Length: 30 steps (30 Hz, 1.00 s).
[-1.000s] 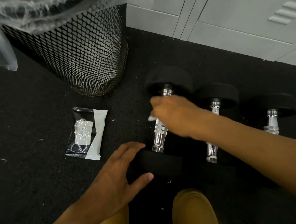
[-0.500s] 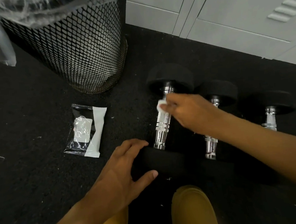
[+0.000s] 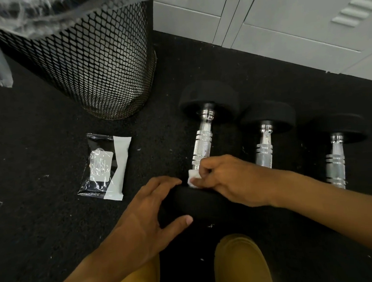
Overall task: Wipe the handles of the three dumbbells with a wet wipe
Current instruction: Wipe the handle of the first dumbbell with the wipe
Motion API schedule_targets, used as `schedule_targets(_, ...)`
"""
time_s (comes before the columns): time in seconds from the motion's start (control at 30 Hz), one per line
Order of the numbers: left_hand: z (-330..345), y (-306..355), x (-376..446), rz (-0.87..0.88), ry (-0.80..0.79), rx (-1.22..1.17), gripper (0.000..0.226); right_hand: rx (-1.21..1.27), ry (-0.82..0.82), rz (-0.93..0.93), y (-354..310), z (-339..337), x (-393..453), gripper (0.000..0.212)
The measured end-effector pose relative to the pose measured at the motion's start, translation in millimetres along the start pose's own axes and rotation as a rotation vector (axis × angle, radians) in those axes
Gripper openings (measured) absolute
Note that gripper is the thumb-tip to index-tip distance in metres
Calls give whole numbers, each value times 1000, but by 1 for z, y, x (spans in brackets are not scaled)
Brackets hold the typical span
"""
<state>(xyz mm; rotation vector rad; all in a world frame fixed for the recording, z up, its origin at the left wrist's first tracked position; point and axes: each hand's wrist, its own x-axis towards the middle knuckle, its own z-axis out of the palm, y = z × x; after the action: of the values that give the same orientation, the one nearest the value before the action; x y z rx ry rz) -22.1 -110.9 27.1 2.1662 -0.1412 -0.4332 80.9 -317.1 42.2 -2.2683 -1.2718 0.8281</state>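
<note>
Black, speckled rubber floor (image 3: 54, 216) runs up to a row of pale grey lockers (image 3: 293, 18) along the far wall.

Down on that floor, the right hand (image 3: 231, 179) has its fingers curled in, pinching a small wad of white wet wipe (image 3: 192, 180) against the near end of the chrome handle (image 3: 202, 148) of the leftmost dumbbell (image 3: 208, 99), right where the handle meets the near weight head. The left hand (image 3: 146, 223) lies spread on that near black head (image 3: 198, 203), fingers laid over its left side and thumb stretched along its front edge, bracing rather than gripping.

Just to the right lies the middle dumbbell (image 3: 267, 117), its knurled handle partly hidden behind the right wrist. The third dumbbell (image 3: 338, 125) sits further right, its handle disappearing behind the forearm. All three lie roughly parallel, far heads pointing toward the lockers.

Left of the dumbbells, well apart from them, a black-and-white wipe packet (image 3: 105, 166) lies flat on the floor. Beyond it stands a black mesh waste bin (image 3: 93, 59) lined with a clear plastic bag (image 3: 18, 18) spilling over the rim.

At the bottom edge, mustard-yellow trousered knees (image 3: 239, 262) show between the arms.
</note>
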Motion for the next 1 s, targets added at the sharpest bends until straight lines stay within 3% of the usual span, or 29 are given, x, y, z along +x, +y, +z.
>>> schedule_targets(0.17, 2, 5, 1, 5, -6, 0, 64, -275, -56, 1, 3, -5, -13, 39)
schedule_targets(0.27, 2, 4, 0, -4, -7, -3, 64, -378, 98, 70, 5, -1, -16, 51)
schedule_targets(0.4, 2, -1, -1, -1, -7, -2, 63, -391, 298, 330, 15, -21, 10, 28)
schedule_targets(0.47, 1, -3, -2, -8, -8, -9, 65, -401, 331, 412, 21, -31, 24, 26)
schedule_targets(0.57, -1, -3, -2, 1, -1, -12, 64, -464, 296, 413, 23, -26, 31, 27)
schedule_targets(0.7, -2, -4, -2, -7, -6, -30, 64, -149, 263, 260, 17, -11, 22, 15)
schedule_targets(0.8, -2, -4, -2, -8, -5, -23, 64, -30, 111, 114, 1, 0, 3, 13)
schedule_targets(0.87, -2, -3, -1, -13, -11, -18, 64, 66, 14, 124, -3, 1, -5, 22)
schedule_targets(0.93, 0, -2, 0, -8, -11, -16, 64, 96, 19, 110, -1, -1, -9, 35)
schedule_targets(1.0, 1, -2, 0, -5, -8, -10, 64, 27, 12, 150, -1, -1, -12, 29)
